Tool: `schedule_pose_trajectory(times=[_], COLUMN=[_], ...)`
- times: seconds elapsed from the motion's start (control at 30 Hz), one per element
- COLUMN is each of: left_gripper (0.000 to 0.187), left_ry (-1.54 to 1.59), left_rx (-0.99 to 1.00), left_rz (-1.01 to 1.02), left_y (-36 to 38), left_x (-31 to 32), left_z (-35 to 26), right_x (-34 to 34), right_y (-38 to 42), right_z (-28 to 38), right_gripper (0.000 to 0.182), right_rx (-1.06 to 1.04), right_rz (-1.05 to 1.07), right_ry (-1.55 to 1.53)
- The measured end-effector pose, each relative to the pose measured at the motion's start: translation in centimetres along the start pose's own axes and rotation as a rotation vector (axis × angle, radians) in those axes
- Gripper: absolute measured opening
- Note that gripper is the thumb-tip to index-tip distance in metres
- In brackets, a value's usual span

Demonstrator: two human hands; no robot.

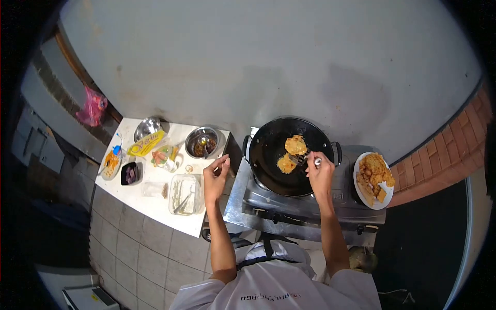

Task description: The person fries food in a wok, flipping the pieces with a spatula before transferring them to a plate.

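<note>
My right hand [320, 173] is closed around the handle of a slotted spatula [298, 159], its dark head low in the black wok [267, 178]. Two golden fritters lie in the wok: the upper fritter [295, 143] meets the spatula's head, and the lower fritter [285, 164] sits just below and left of it. The wok stands on a metal gas stove [289, 206]. My left hand [215, 181] hovers by the right edge of the white table, empty, its fingers loosely bent and a little apart from the thumb.
Right of the wok, a white plate [381, 204] holds fried pieces. On the white table [150, 212] are a metal bowl with a spoon [201, 142], a clear container [181, 206], a yellow packet [147, 143] and a black dish [129, 181]. A grey wall [289, 62] rises behind.
</note>
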State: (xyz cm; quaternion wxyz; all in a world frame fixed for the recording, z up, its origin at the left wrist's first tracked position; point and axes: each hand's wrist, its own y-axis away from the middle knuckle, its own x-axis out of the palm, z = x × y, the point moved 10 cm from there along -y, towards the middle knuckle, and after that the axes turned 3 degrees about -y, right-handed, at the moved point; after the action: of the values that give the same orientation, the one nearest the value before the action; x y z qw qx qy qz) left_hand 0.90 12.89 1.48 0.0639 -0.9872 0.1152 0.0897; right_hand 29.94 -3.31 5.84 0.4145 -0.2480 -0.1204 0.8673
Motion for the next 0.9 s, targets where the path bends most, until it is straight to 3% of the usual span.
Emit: schedule_pose_trajectory(times=[0.07, 0.13, 0.33, 0.6, 0.8, 0.9], left_gripper=[0.029, 0.028, 0.033, 0.029, 0.029, 0.029], left_ry=[-0.007, 0.021, 0.016, -0.048, -0.054, -0.060], left_rx=[-0.013, 0.000, -0.037, -0.005, -0.009, 0.028], left_rz=[-0.028, -0.028, -0.051, -0.104, -0.079, -0.062], left_y=[0.7, 1.5, 2.4, 2.1, 1.4, 1.1], left_x=[0.1, 0.3, -0.4, -1.9, -2.0, -1.4], left_z=[0.5, 0.0, -0.8, -1.1, -0.4, -0.4], right_x=[1.3, 3.1, 5.7, 3.1, -2.0, -3.7], right_y=[-0.4, -0.3, -0.3, -0.1, -0.1, 0.4], right_z=[3.1, 4.5, 7.7, 8.2, 2.0, 0.6], right_gripper=[0.008, 0.009, 0.010, 0.009, 0.028, 0.032], right_rx=[-0.255, -0.365, -0.451, -0.386, 0.150, 0.198], right_rz=[0.086, 0.163, 0.307, 0.189, 0.032, -0.019], right_ry=[0.119, 0.177, 0.106, -0.021, -0.107, -0.133])
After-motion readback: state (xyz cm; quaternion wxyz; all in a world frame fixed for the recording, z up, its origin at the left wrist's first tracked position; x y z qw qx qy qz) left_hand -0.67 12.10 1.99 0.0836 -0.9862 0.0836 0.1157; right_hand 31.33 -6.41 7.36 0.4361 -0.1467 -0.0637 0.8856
